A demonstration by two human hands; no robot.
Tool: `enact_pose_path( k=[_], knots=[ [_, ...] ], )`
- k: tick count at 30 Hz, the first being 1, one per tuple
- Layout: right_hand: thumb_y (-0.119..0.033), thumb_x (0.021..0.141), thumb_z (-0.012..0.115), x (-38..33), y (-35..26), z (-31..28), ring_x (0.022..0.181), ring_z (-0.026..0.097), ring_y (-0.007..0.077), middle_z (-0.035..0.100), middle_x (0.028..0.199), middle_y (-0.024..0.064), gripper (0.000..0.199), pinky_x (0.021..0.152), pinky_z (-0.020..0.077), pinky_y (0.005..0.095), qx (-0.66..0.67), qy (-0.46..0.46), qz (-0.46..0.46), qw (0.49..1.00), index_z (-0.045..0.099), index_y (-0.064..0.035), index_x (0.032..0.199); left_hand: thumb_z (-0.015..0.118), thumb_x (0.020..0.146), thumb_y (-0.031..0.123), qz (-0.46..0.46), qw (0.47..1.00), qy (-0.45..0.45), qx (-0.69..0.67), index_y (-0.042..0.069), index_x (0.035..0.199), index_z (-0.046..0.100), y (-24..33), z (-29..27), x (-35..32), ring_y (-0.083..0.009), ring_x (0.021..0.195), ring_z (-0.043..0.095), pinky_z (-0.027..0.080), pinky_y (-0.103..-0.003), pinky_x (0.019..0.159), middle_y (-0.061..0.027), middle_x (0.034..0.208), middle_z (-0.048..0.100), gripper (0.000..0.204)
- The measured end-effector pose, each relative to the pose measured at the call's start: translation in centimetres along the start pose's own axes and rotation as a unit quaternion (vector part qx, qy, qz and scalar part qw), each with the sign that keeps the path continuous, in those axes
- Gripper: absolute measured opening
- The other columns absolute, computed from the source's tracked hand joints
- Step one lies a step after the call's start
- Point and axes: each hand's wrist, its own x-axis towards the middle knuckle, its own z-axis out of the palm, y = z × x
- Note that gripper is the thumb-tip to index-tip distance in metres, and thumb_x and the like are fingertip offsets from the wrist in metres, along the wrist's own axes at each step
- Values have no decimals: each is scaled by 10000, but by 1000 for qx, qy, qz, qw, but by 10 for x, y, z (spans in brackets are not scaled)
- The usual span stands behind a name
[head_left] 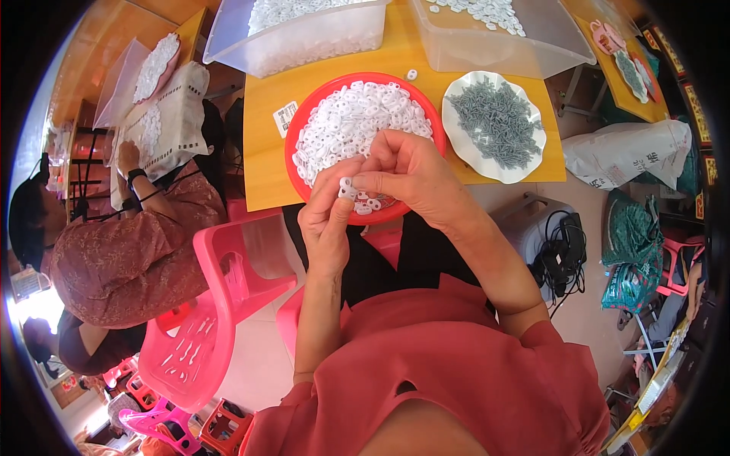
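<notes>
My left hand (pixel 327 216) pinches a small white plastic piece with dark holes (pixel 347 188) between thumb and fingers. Against its upper end presses the thumb of my right hand (pixel 414 176), whose fingers are curled in; anything between them is hidden. Both hands are over the near side of a round red basin (pixel 435 114), heaped with similar white plastic pieces (pixel 353 118). To the basin's right, a white wavy-rimmed plate (pixel 461 148) carries a pile of small grey plugs or screws (pixel 498 121).
Two clear plastic bins (pixel 319 42) (pixel 494 53) with white pieces stand at the table's (pixel 266 167) far side. A loose white piece (pixel 411 74) lies behind the basin. A pink chair (pixel 213 304) and a seated person (pixel 129 243) are at left; black cables (pixel 563 258) hang over a grey container at right.
</notes>
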Motion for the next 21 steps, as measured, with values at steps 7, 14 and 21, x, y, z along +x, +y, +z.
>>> enact_pose_path(
  k=[7, 14, 21],
  knots=[
    [-27, 930, 770, -3, 2, 2, 772, 599, 49, 669, 864, 4, 239, 674, 487, 228, 33, -4, -7, 999, 542, -88, 893, 631, 1053, 194, 25, 998, 56, 0, -39, 1305, 686, -2, 10, -3, -257, 1288, 601, 447, -405, 1120, -148, 1355, 658, 348],
    [-204, 1028, 695, 0, -6, 3, 642, 579, 52, 629, 757, -17, 190, 583, 457, 218, -36, -50, 73, 995, 705, -15, 1016, 621, 1073, 273, -2, 988, 108, -108, -37, 1358, 646, -4, 16, -4, -245, 1301, 587, 433, -392, 1121, -128, 1389, 635, 422],
    [-225, 1048, 663, 1, 2, 2, 613, 547, 43, 612, 742, -18, 236, 559, 427, 206, 6, -89, 70, 994, 702, -35, 914, 627, 1071, 299, -24, 992, 78, -94, -41, 1366, 638, -8, 3, -6, -177, 1193, 606, 463, -340, 1037, -113, 1353, 643, 450]
  ],
)
